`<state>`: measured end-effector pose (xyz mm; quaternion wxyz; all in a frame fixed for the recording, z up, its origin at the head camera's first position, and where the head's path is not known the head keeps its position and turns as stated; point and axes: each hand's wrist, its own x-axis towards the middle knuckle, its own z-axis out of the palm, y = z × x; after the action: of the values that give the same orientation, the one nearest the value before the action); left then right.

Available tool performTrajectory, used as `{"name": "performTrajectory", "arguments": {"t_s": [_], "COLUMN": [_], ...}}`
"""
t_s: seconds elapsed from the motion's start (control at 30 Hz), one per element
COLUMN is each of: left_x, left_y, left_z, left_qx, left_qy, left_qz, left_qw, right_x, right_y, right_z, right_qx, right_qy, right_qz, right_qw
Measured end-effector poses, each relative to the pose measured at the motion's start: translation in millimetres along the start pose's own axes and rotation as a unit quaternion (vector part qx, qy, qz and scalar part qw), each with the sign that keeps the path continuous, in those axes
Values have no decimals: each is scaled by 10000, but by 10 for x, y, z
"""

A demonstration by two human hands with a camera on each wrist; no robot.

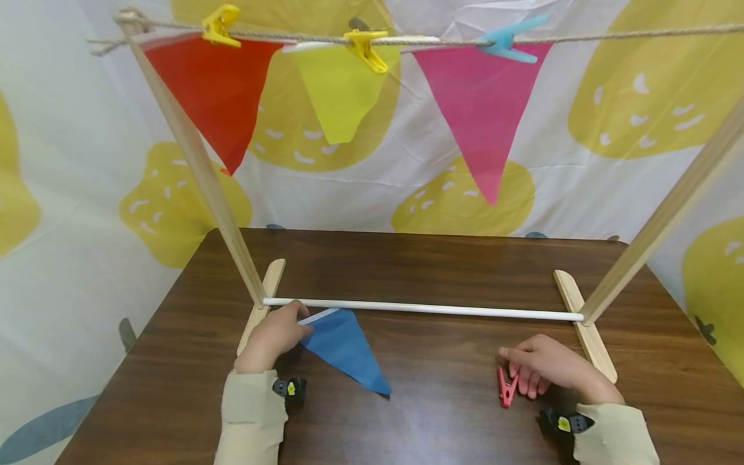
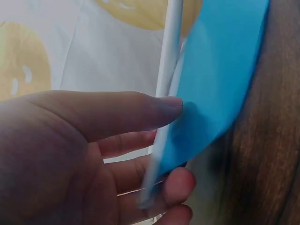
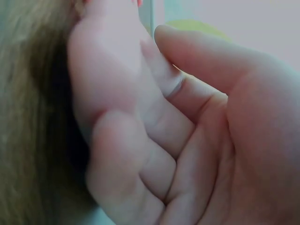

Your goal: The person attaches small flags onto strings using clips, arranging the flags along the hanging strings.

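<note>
My left hand (image 1: 278, 337) pinches a blue triangular flag (image 1: 347, 349) by one end of its white top edge. In the left wrist view the thumb presses on the white strip of that flag (image 2: 213, 70), with fingers behind it. The flag's point lies toward the right over the table. My right hand (image 1: 546, 363) is low over the table at the right, fingers loosely curled and thumb apart from them. Right at its fingertips lies a red clip (image 1: 507, 392). In the right wrist view, only small red bits of the clip show past the index finger.
A wooden stand with a left post (image 1: 194, 155), a right post (image 1: 668, 206) and a white crossbar (image 1: 430, 309) spans the table (image 1: 430, 265). From its rope (image 1: 633, 34) hang red (image 1: 217, 97), yellow (image 1: 343, 90) and pink (image 1: 488, 110) flags with yellow and blue clips.
</note>
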<state>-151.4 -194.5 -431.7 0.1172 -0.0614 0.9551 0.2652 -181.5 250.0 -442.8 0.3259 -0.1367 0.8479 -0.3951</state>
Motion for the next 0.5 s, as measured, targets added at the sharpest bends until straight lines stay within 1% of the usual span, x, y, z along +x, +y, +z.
{"name": "performTrajectory", "arguments": {"t_s": [0.13,0.37,0.5], "left_x": [8,-4,-13], "left_y": [-15,-31,-41], "left_z": [-2,-23,-21], "left_qx": [43,10,-50], "left_qy": [89,101,111], "left_qz": [49,88,145], "left_qw": [9999,9999,9998], "right_x": [7,7,5], "right_y": [1,-25,-32], "right_z": [-7,-20,-23], "right_qx": [-132,-318,-503], "right_qy": [128,294,511], "right_qz": [-72,-160,-176], "right_qw": [9998,9989,9973]}}
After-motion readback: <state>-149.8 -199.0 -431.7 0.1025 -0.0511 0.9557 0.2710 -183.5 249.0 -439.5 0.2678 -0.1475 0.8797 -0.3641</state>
